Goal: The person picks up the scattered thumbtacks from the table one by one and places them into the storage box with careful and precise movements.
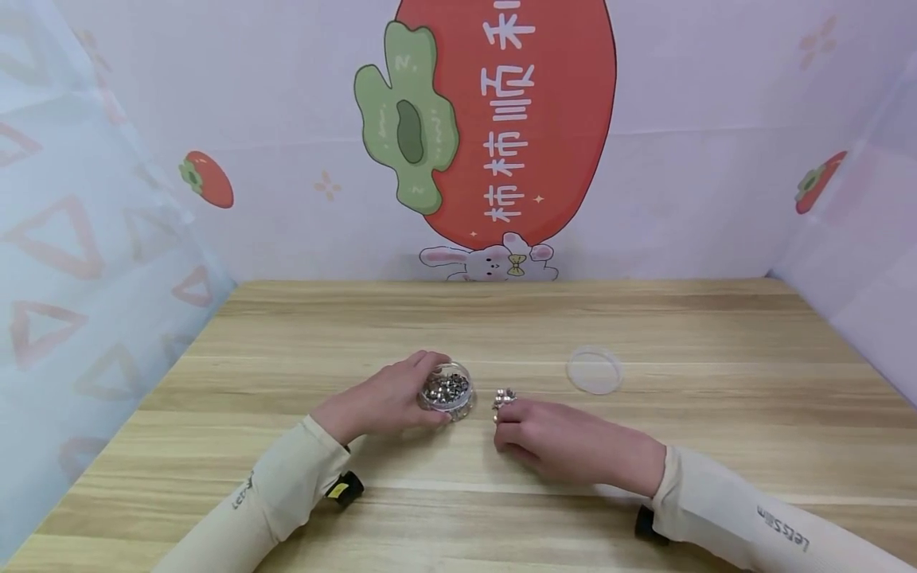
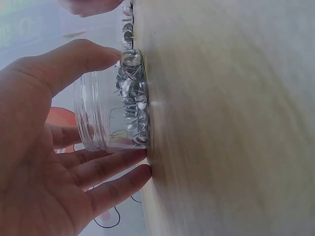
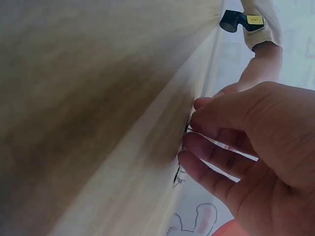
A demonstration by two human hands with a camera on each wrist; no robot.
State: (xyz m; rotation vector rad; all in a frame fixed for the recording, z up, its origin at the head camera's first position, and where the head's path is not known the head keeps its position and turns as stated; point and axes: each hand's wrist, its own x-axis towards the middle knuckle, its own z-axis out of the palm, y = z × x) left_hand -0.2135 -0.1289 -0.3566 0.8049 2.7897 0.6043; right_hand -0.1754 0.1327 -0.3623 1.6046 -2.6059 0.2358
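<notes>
My left hand (image 1: 390,398) holds a clear round plastic jar (image 1: 462,406) on the wooden table, thumb on the near side and fingers around the far side. Inside the jar, silver thumbtacks (image 2: 132,93) lie along the bottom. To its right, a small pile of loose thumbtacks (image 1: 505,395) sits on the wood. Over the near edge of that pile, my right hand (image 1: 552,438) has its fingers bent down. In the right wrist view its fingertips (image 3: 186,157) are right at the tabletop beside the tacks; I cannot tell whether thumb and forefinger pinch one.
A clear round lid (image 1: 595,370) lies flat on the table, behind and right of the loose tacks. Printed cloth walls (image 1: 286,199) enclose the wooden table (image 1: 444,509) at the back and both sides. Each wrist carries a small black camera (image 1: 347,489).
</notes>
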